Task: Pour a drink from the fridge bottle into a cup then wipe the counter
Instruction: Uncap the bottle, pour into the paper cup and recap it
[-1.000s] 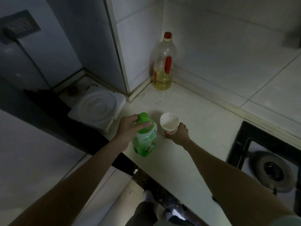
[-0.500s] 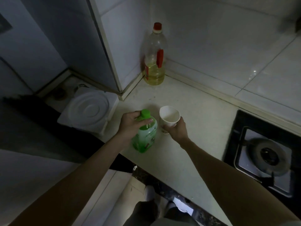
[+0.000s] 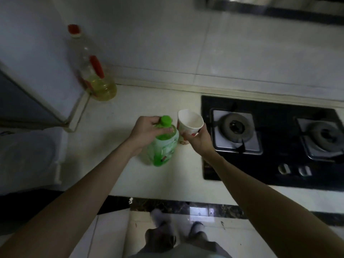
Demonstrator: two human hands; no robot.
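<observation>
One oil bottle [image 3: 93, 71] stands far left in the corner of the surface [image 3: 115, 118], with a red cap and a red label, text unreadable. Mid-surface, left hand [image 3: 147, 131] grips the green bottle [image 3: 163, 146] at its neck. Cap on, label writing too blurred. Just right, one white paper cup [image 3: 189, 125] with red print, right hand [image 3: 199, 140] clamped low on it. Hob [image 3: 270, 174]: two burners, two knobs. Two bottles total.

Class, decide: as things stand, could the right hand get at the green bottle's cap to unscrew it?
Probably not yet. The right hand holds the paper cup, so it is not free. The cap itself stands bare above the left hand gripping the green bottle, close by.
</observation>
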